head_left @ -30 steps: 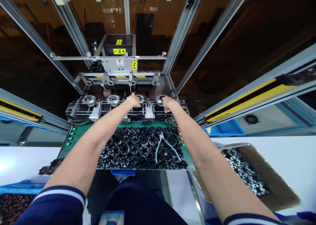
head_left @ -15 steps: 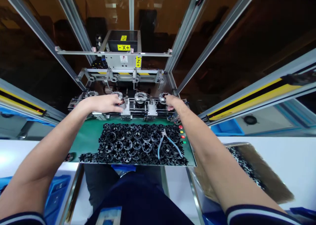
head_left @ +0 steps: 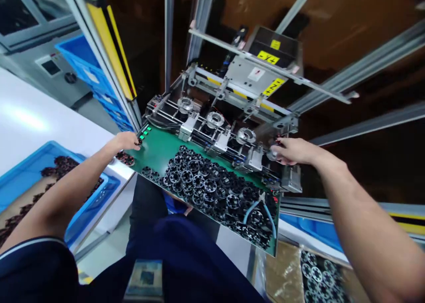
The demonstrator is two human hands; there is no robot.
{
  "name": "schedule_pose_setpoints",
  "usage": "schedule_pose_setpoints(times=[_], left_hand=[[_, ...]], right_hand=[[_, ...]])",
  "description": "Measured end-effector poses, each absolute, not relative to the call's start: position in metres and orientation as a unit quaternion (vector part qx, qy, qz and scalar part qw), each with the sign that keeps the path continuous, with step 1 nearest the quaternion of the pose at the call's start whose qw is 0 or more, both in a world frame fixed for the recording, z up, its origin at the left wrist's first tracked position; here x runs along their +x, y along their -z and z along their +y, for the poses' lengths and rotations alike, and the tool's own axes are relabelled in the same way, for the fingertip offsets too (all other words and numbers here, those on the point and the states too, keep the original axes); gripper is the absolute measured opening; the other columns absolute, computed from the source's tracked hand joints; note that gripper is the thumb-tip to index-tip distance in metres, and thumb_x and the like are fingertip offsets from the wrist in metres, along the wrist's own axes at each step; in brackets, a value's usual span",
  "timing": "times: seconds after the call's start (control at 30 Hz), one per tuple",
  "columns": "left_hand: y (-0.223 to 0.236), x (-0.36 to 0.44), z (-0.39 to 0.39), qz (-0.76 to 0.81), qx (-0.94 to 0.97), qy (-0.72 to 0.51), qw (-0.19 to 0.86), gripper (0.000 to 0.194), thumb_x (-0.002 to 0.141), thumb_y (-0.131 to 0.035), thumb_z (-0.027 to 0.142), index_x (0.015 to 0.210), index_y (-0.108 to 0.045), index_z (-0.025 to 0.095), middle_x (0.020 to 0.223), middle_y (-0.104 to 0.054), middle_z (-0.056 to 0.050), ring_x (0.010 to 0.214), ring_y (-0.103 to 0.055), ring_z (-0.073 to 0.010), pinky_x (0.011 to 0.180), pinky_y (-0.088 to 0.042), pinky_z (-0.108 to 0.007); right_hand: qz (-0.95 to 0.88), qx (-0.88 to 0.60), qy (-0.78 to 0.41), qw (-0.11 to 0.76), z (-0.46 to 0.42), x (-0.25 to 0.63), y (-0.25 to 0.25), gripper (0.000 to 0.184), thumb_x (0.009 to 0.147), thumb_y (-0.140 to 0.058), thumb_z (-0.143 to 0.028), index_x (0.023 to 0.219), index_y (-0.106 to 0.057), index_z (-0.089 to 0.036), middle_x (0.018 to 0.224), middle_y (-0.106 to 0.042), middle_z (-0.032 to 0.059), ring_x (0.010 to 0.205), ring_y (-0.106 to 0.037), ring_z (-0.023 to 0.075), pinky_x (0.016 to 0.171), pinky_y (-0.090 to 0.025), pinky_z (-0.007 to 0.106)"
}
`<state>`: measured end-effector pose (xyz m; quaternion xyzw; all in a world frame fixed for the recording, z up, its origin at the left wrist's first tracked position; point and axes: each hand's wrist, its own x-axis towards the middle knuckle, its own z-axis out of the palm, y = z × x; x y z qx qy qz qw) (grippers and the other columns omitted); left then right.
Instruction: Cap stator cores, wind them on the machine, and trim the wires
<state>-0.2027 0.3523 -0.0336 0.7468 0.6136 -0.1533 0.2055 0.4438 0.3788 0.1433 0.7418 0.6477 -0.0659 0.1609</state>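
Note:
My left hand (head_left: 127, 141) is closed around a small dark stator (head_left: 138, 141) at the left edge of the green worktop (head_left: 158, 144). Just below that hand lies a group of reddish-brown wound stators (head_left: 125, 158). My right hand (head_left: 290, 151) reaches to the rightmost station of the winding machine (head_left: 222, 139), its fingers curled at the round holder (head_left: 274, 152). Dark reddish bits show by its fingertips, but what it grips is blurred and partly hidden. Three other round metal holders, such as the middle one (head_left: 215, 120), stand in a row to its left.
Black ring-shaped cores (head_left: 199, 181) are heaped on the worktop, with blue-handled pliers (head_left: 262, 198) on top at right. A blue tray (head_left: 49, 149) of brown parts stands left; a cardboard box (head_left: 282, 267) with ring cores is lower right. Metal posts and a yellow bar (head_left: 111, 50) frame the machine.
My view has turned to the left. My left hand has gone from a holder to the worktop's left edge, with a stator in it. The right hand stays at the rightmost holder.

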Motion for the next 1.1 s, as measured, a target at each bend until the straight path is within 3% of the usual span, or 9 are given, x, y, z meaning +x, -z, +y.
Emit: schedule_pose_setpoints(times=[0.07,0.17,0.3,0.43,0.53,0.67,0.9,1.1], left_hand=[[0.051,-0.214,0.344,0.634,0.728,0.158,0.208,0.045,0.100,-0.087,0.066,0.098,-0.087,0.021,0.096,-0.084,-0.007,0.101,-0.079,-0.0273,0.098,-0.062,-0.042],[0.067,-0.231,0.333,0.653,0.716,0.134,0.205,0.043,0.095,-0.084,0.067,0.106,-0.093,0.027,0.105,-0.086,-0.009,0.112,-0.078,-0.0311,0.096,-0.058,-0.036],[0.079,-0.251,0.314,0.673,0.707,0.106,0.190,0.051,0.110,-0.067,0.069,0.117,-0.095,0.028,0.112,-0.083,-0.013,0.134,-0.073,-0.0364,0.110,-0.058,-0.041],[0.092,-0.258,0.287,0.681,0.706,0.071,0.180,0.056,0.119,-0.054,0.065,0.133,-0.092,0.027,0.125,-0.081,-0.015,0.146,-0.066,-0.0372,0.125,-0.056,-0.047],[0.101,-0.258,0.263,0.694,0.698,0.032,0.174,0.063,0.122,-0.047,0.067,0.158,-0.083,0.029,0.145,-0.073,-0.019,0.144,-0.066,-0.0405,0.127,-0.058,-0.055],[0.114,-0.258,0.236,0.695,0.694,-0.025,0.185,0.068,0.122,-0.049,0.068,0.171,-0.073,0.028,0.159,-0.064,-0.023,0.144,-0.068,-0.0443,0.128,-0.059,-0.062],[0.134,-0.259,0.226,0.664,0.702,-0.123,0.226,0.068,0.122,-0.050,0.061,0.174,-0.068,0.021,0.155,-0.066,-0.022,0.145,-0.068,-0.0365,0.137,-0.055,-0.053],[0.132,-0.259,0.227,0.652,0.703,-0.161,0.234,0.069,0.119,-0.054,0.060,0.170,-0.072,0.017,0.152,-0.069,-0.023,0.145,-0.069,-0.0375,0.139,-0.053,-0.053]], right_hand=[[0.708,0.676,0.106,0.176,0.369,0.408,-0.146,0.021,0.123,-0.074,-0.029,0.134,-0.091,-0.024,0.117,-0.093,0.0177,0.093,-0.089,0.0204,0.090,-0.069,0.032],[0.833,0.513,0.137,0.153,0.355,0.334,-0.141,0.029,0.122,-0.074,-0.034,0.146,-0.090,-0.031,0.142,-0.090,0.0137,0.125,-0.087,0.0293,0.119,-0.066,0.044],[0.911,0.376,0.145,0.092,0.339,0.202,-0.109,0.031,0.120,-0.075,-0.036,0.144,-0.093,-0.027,0.156,-0.080,0.0141,0.149,-0.074,0.0345,0.136,-0.058,0.050],[0.902,0.381,0.162,0.121,0.324,0.079,-0.051,0.029,0.119,-0.076,-0.036,0.132,-0.095,-0.019,0.158,-0.073,0.0200,0.152,-0.067,0.0386,0.132,-0.061,0.053],[0.887,0.402,0.171,0.146,0.312,0.020,-0.005,0.034,0.120,-0.070,-0.030,0.138,-0.090,-0.009,0.165,-0.068,0.0273,0.157,-0.063,0.0429,0.129,-0.061,0.057],[0.876,0.415,0.178,0.167,0.293,-0.015,0.034,0.040,0.122,-0.062,-0.028,0.147,-0.086,-0.008,0.169,-0.069,0.0285,0.157,-0.063,0.0413,0.131,-0.058,0.058],[0.883,0.402,0.169,0.171,0.261,-0.020,0.043,0.044,0.120,-0.060,-0.034,0.144,-0.088,-0.011,0.160,-0.075,0.0284,0.152,-0.066,0.0412,0.131,-0.054,0.058],[0.884,0.398,0.170,0.175,0.251,-0.017,0.044,0.046,0.121,-0.053,-0.029,0.145,-0.089,-0.013,0.159,-0.076,0.0275,0.152,-0.067,0.0402,0.131,-0.050,0.057]])
